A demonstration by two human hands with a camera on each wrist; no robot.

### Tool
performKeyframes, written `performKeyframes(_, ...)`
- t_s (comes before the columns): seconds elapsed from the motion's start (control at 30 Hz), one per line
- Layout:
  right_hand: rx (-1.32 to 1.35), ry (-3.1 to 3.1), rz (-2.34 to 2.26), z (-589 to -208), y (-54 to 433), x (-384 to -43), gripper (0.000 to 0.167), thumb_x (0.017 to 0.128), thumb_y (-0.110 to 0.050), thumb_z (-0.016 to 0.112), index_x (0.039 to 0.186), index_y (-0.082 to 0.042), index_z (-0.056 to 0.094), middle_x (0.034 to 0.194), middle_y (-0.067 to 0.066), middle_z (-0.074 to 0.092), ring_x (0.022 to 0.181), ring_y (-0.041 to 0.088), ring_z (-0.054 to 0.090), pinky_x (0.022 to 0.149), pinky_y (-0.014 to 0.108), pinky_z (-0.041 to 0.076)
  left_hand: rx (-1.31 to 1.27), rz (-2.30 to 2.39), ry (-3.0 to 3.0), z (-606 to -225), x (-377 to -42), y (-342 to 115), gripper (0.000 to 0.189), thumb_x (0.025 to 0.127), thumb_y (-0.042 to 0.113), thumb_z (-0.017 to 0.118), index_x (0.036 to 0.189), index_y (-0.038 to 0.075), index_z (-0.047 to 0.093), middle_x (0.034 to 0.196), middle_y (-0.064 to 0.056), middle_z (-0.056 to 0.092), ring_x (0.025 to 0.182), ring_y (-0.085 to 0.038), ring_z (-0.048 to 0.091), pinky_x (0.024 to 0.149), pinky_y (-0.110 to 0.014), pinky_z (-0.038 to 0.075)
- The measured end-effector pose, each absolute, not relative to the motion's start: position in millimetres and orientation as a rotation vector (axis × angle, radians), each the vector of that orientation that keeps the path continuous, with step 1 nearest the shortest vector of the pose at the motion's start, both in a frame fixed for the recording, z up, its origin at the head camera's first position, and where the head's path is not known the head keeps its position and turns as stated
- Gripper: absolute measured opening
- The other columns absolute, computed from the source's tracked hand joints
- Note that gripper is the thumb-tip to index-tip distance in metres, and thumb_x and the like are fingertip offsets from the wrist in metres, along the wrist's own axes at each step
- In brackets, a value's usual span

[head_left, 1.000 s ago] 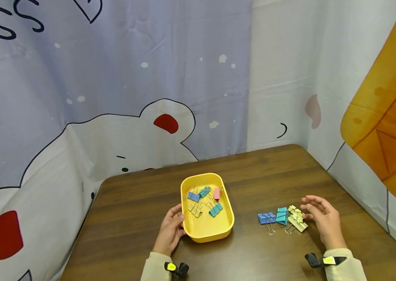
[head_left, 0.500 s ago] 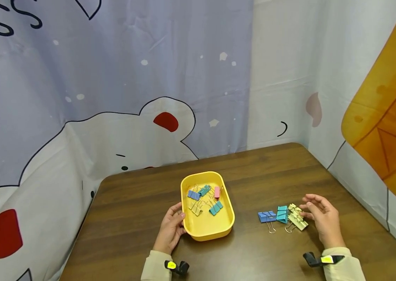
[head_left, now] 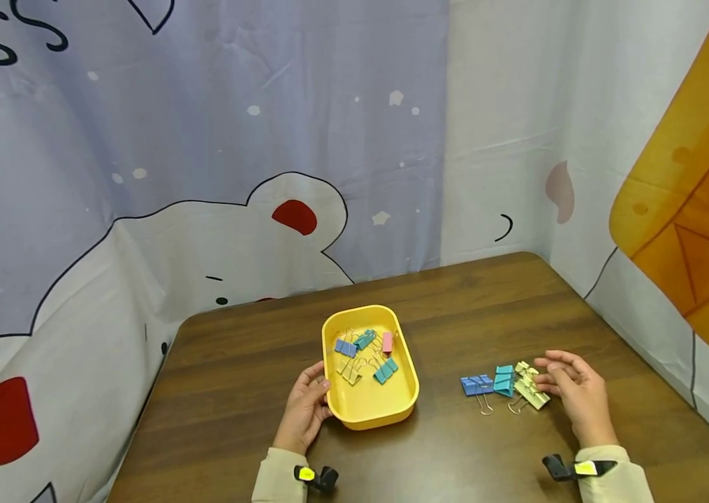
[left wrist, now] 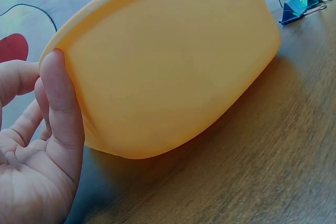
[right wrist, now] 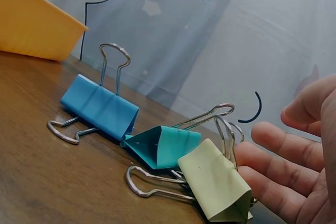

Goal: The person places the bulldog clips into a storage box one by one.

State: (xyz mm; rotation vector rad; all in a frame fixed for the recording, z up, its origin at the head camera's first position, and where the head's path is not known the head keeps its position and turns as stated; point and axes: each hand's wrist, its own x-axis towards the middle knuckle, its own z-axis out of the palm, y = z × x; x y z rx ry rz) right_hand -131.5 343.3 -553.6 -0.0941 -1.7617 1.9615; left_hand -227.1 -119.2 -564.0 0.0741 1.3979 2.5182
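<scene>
My left hand (head_left: pixel 304 408) grips the left wall of a yellow plastic tray (head_left: pixel 371 407), thumb on one side and fingers on the other. The tray's near side looks slightly raised off the table in the left wrist view. Inside lie several small binder clips: blue (head_left: pixel 346 348), teal (head_left: pixel 385 371), pink (head_left: pixel 388 342) and pale yellow (head_left: pixel 351 372). My right hand (head_left: pixel 574 395) is loosely bent beside the pale yellow binder clips (right wrist: pixel 216 182), fingertips at or touching their handles. A teal binder clip (right wrist: pixel 173 145) and a blue binder clip (right wrist: pixel 100 104) lie to their left.
The brown wooden table (head_left: pixel 235 391) carries everything. A printed curtain (head_left: pixel 253 140) hangs behind its far edge and along the right side. Bare tabletop lies between the tray and the loose clips. Each wrist wears a black strap-on camera (head_left: pixel 324 478).
The head view has shifted slightly. My right fingers have edged a little further over the pale yellow clips. The left hand and tray stay as they were.
</scene>
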Motion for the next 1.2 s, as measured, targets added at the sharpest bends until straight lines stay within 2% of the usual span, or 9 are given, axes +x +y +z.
performKeyframes(0.27,-0.056,-1.862,1.955,-555.3,340.5,-132.0,0.027,0.101,-0.004,0.059,0.124,0.009,0.055,0.105,-0.003,0.076,0.080,0.015,0.074,0.069,0.026,0.061,0.054,2.511,1.418,-564.4,-227.3,-119.1,0.045,0.102,-0.004,0.048,0.145,-0.001,0.034,0.104,-0.011,0.062,0.065,-0.011,0.063,0.052,-0.026,0.058)
performKeyframes(0.57,-0.177,-2.014,1.780,-557.1,336.4,-138.3,0.035,0.098,-0.008,0.066,0.123,0.013,0.054,0.099,-0.010,0.075,0.082,0.007,0.073,0.072,0.021,0.059,0.048,2.506,1.435,-564.0,-229.2,-119.0,0.046,0.102,-0.003,0.051,0.145,-0.001,0.034,0.105,-0.011,0.063,0.066,-0.012,0.063,0.052,-0.026,0.058)
performKeyframes(0.97,-0.168,-2.154,1.687,-551.2,335.7,-141.2,0.039,0.103,-0.014,0.059,0.130,0.014,0.051,0.103,-0.009,0.075,0.085,0.003,0.071,0.071,0.023,0.060,0.047,2.508,1.413,-564.8,-229.5,-118.4,0.045,0.102,-0.004,0.049,0.145,-0.001,0.034,0.105,-0.011,0.063,0.066,-0.011,0.063,0.053,-0.027,0.058)
performKeyframes(1.2,-0.402,-2.160,1.711,-544.9,330.8,-145.7,0.041,0.099,-0.018,0.065,0.128,0.011,0.056,0.099,-0.004,0.076,0.081,0.006,0.071,0.071,0.023,0.060,0.033,2.503,1.418,-561.7,-228.6,-118.4,0.044,0.103,-0.004,0.047,0.144,-0.001,0.034,0.107,-0.014,0.062,0.066,-0.012,0.063,0.053,-0.027,0.058)
